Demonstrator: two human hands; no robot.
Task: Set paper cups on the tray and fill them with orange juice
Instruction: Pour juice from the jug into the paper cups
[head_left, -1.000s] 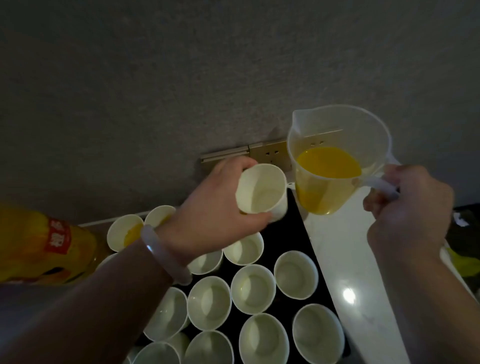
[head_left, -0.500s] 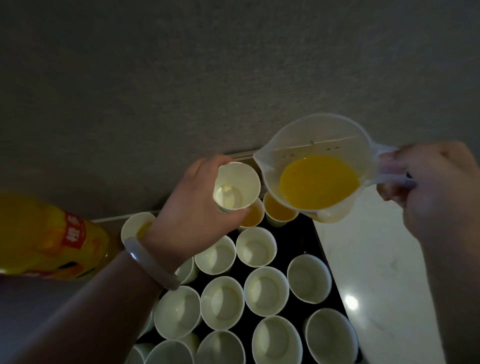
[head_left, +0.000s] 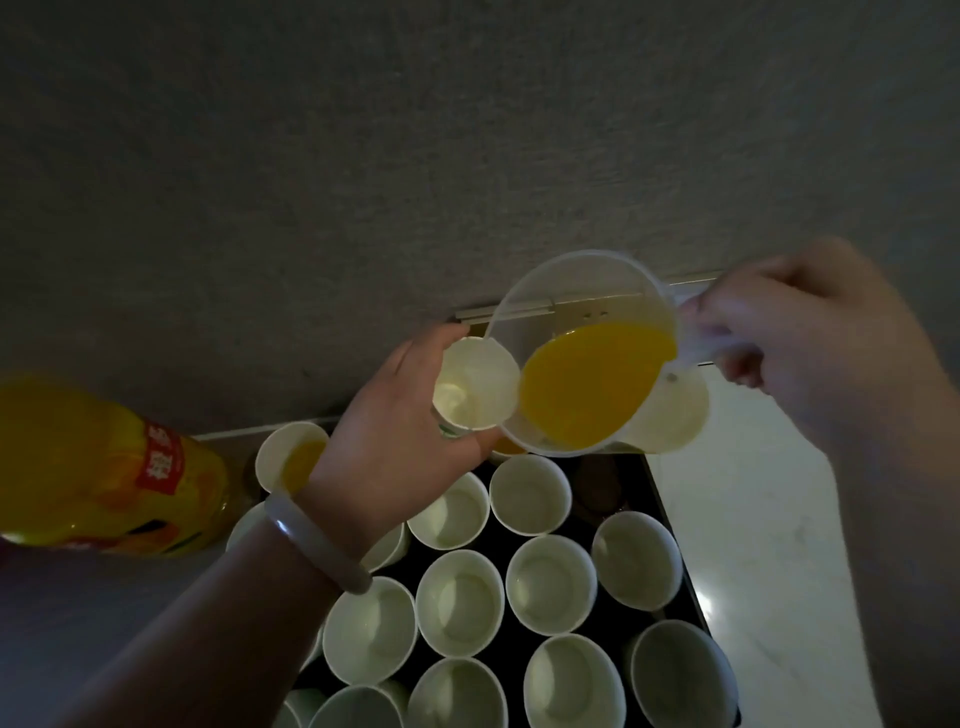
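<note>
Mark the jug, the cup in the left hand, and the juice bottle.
jug (head_left: 587, 296): head view, clear wall above the juice.
held cup (head_left: 475, 384): head view, inside wall.
juice bottle (head_left: 158, 460): head view, red label.

Translucent plastic jug (head_left: 582, 312), matt paper cups (head_left: 460, 603), glossy white counter (head_left: 753, 519), rough grey wall (head_left: 363, 156).
</note>
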